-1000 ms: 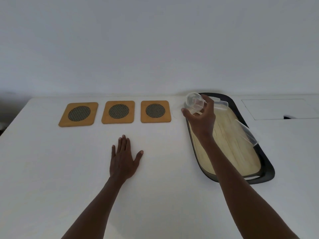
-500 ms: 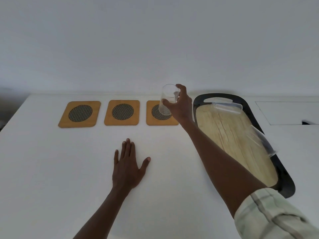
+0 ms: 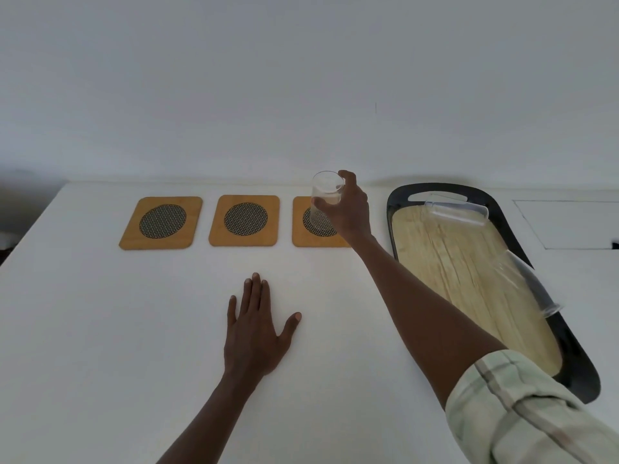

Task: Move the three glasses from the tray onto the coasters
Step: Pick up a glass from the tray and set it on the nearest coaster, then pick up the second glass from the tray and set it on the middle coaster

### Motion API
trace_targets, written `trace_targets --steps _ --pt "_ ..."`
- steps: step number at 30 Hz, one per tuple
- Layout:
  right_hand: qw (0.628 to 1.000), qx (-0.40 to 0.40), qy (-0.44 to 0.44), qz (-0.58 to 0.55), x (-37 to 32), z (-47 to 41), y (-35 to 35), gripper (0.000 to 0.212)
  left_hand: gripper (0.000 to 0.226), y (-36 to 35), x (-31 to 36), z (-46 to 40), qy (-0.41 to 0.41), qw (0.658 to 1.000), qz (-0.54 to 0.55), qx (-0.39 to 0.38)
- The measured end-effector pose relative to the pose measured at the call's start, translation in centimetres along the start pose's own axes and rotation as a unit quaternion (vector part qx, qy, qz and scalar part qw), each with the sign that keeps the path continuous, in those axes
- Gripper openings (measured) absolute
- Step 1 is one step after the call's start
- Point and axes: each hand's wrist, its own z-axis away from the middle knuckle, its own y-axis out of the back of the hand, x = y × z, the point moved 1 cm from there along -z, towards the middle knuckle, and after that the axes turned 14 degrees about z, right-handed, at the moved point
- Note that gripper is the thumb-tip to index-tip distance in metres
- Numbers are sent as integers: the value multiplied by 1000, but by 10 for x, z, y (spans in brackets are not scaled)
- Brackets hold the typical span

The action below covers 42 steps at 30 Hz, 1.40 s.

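My right hand (image 3: pixel 348 209) grips a clear glass (image 3: pixel 324 199), held upright over the right coaster (image 3: pixel 303 237); whether its base touches the coaster I cannot tell. The middle coaster (image 3: pixel 244 220) and left coaster (image 3: pixel 161 222) are wooden squares with dark mesh rounds and carry nothing. A black tray (image 3: pixel 392 209) with a wood-look floor sits at the right. Two more glasses lie on their sides in it: one (image 3: pixel 455 212) at the far end, one (image 3: pixel 527 283) against the right rim. My left hand (image 3: pixel 254 329) rests flat on the white table, fingers spread.
The white table (image 3: pixel 100 329) ends at a white wall behind the coasters. A rectangular outline (image 3: pixel 569 224) is set into the surface right of the tray. The table's left edge drops off near the left coaster.
My right hand has carried the glass from above the tray leftwards to the right coaster, turned it upright and brought it lower. The left hand has stayed flat on the table.
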Motion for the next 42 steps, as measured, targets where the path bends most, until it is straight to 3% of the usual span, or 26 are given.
trace_targets --steps 16,23,31,36,42 --pt "1000 5 -2 0 -3 7 -2 77 96 2 3 0 2 1000 2 5" --pt "999 -15 -26 -22 -6 10 9 99 97 2 2 0 2 1000 0 4" --pt "988 129 -39 -79 17 47 51 59 97 5 7 4 -4 1000 5 4" --pt "982 158 -70 -69 48 71 75 35 96 6 5 1 4 1000 7 -1" --pt "983 164 -79 -36 84 106 112 24 101 8 10 6 -14 1000 8 4"
